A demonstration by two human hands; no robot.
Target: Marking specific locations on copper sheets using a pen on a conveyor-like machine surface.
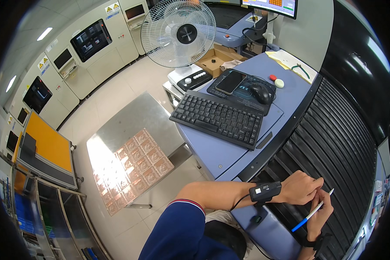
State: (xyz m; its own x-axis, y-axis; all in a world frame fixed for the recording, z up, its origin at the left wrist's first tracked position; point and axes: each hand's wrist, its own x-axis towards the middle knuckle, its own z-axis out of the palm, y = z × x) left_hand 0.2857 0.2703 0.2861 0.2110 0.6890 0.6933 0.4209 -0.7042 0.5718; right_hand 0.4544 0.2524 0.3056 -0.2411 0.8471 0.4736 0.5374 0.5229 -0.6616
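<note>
Left of centre, copper-coloured panel on a steel worktop; next, black keyboard on a blue worktop; at right, over black ribbed covering, left hand curled, contents unclear, beside right hand gripping blue-and-white pen.

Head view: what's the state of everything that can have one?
Pen: slanted, held in the right hand.
Left hand: fingers curled.
Monitor: lit.
Phone: flat, screen dark.
Fan: spinning or stopped, cannot tell.
Cardboard box: open.
Copper-coloured panel: lying flat.

Yellow warning triangles — on cream machine fronts.
</note>
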